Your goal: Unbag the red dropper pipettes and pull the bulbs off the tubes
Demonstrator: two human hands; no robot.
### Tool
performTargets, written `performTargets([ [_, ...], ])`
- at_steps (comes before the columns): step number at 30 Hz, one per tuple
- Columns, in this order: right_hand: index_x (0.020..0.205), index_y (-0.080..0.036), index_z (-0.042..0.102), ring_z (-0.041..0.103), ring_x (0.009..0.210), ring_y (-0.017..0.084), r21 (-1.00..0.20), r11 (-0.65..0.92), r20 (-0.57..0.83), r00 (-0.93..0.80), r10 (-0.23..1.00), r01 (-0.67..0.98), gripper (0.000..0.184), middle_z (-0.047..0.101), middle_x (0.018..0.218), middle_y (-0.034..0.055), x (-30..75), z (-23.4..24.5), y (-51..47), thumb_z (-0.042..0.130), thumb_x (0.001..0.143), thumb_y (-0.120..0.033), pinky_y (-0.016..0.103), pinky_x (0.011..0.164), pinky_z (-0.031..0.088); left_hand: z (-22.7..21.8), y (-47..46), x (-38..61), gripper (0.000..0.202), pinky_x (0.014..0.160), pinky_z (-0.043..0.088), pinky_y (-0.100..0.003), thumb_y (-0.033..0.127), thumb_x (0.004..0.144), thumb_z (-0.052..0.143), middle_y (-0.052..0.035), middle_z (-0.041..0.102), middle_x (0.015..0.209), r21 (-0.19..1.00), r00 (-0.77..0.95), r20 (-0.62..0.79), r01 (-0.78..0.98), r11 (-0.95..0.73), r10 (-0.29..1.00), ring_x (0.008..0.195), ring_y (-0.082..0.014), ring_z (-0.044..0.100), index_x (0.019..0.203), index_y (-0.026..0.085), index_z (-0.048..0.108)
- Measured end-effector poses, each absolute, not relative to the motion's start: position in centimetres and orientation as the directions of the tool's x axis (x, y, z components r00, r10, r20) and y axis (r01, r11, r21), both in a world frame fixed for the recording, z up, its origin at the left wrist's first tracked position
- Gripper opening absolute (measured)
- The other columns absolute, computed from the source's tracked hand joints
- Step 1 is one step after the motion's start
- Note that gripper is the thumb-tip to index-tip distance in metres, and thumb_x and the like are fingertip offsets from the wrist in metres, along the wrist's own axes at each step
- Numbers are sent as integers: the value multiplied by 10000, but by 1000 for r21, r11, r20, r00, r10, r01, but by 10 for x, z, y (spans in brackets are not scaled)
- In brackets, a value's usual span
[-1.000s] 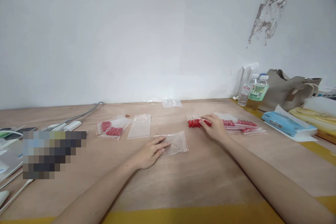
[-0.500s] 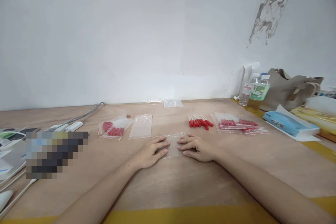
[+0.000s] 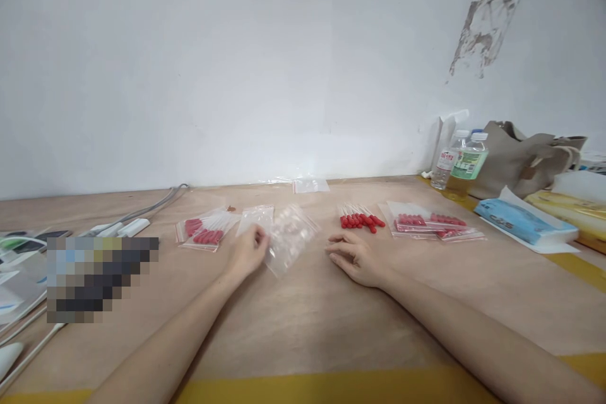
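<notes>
My left hand [image 3: 249,251] is closed, its thumb and fingers pinching the edge of a clear plastic zip bag [image 3: 292,237]. That bag is tilted and blurred by motion, with no sticks visible in it. Partly behind the left hand lies another flat zip bag [image 3: 253,217]. On the tabletop rests my right hand [image 3: 355,259], fingers loosely stretched and apart, holding nothing. Just beyond it is a loose pile of white sticks with red tips [image 3: 360,219]. Zip bags with such sticks inside lie at the left [image 3: 208,230] and at the right [image 3: 426,224].
A blue tissue pack [image 3: 525,221], two bottles [image 3: 466,164] and a grey-beige bag [image 3: 511,161] stand at the right. Cables and white plugs [image 3: 132,227] lie at the left, beside a pixelated patch. More clear plastic [image 3: 311,185] lies by the wall.
The clear bag, which lay flat under both hands, has been lifted by my left hand and shifted left and away. My right hand has stayed nearly in place, off the bag.
</notes>
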State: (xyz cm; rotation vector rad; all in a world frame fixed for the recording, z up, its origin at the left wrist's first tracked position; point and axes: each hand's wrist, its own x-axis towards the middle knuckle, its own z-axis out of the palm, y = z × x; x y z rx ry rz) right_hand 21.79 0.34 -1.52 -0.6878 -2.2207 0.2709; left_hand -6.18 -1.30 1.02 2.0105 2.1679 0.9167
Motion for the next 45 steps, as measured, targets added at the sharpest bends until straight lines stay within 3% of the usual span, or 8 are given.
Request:
performTargets([
  [7, 908, -203, 639, 536, 878, 163, -315, 860, 644, -576, 504, 401, 188, 522, 1029, 96, 216, -24, 9, 494, 789, -190, 338, 785, 459, 19, 3, -108, 300, 836, 321, -433, 346, 730, 460, -120, 633, 891, 256, -552, 342, 834, 490, 761, 920, -303, 553, 964, 160, 485],
  [12, 889, -198, 641, 530, 845, 161, -332, 855, 636, -575, 514, 397, 184, 514, 1020, 98, 217, -23, 8, 489, 786, -184, 337, 758, 462, 23, 0, -128, 375, 842, 328, -431, 407, 688, 474, -157, 563, 1041, 233, -582, 485, 806, 544, 653, 1030, -315, 475, 961, 153, 517],
  [19, 882, -196, 634, 520, 784, 140, -338, 856, 621, -591, 515, 392, 178, 502, 1020, 95, 217, -21, 6, 480, 792, -184, 306, 709, 468, 21, 0, -176, 765, 773, 349, -505, 699, 610, 402, -256, 476, 1157, 187, -696, 257, 716, 672, 670, 1111, -439, 371, 1052, 87, 529],
  [23, 861, -185, 632, 522, 731, 125, -345, 852, 606, -599, 523, 394, 175, 499, 1022, 100, 217, -20, 5, 470, 797, -180, 292, 675, 468, 24, 0, -187, 668, 726, 377, -496, 712, 548, 463, -224, 553, 1056, 233, -722, 206, 692, 683, 661, 1032, -437, 438, 865, 141, 601],
  [31, 852, -177, 625, 532, 698, 114, -337, 859, 612, -604, 510, 385, 167, 500, 1017, 100, 216, -20, 5, 466, 802, -179, 280, 648, 466, 30, -5, -193, 336, 695, 434, -392, 420, 734, 453, -159, 613, 858, 384, -684, 286, 723, 574, 671, 887, -337, 563, 835, 115, 553],
  [36, 863, -181, 618, 551, 761, 135, -326, 867, 629, -598, 497, 377, 160, 528, 980, 91, 215, -19, 5, 471, 797, -174, 288, 685, 468, 40, -10, -121, 509, 613, 474, -268, 282, 736, 501, -58, 587, 863, 818, -663, 363, 563, 116, 655, 712, -168, 597, 1183, 155, 293],
  [40, 1061, -207, 552, 541, 894, 173, -317, 867, 639, -588, 496, 386, 300, 555, 991, 78, 214, -19, 5, 536, 762, -208, 322, 781, 450, 24, -20, -36, 669, 583, 470, -217, 160, 702, 525, 10, 563, 781, 956, -285, 182, 276, -101, 941, 596, -97, 570, 1265, 227, 171],
  [45, 1065, -213, 549, 538, 896, 159, -241, 899, 695, -581, 423, 366, 300, 567, 1014, 70, 209, -23, 4, 547, 766, -229, 293, 772, 429, -9, -25, 10, 591, 633, 484, -252, 230, 759, 513, -6, 543, 855, 936, -55, 168, 321, -142, 984, 630, -99, 564, 1266, 229, 210],
])
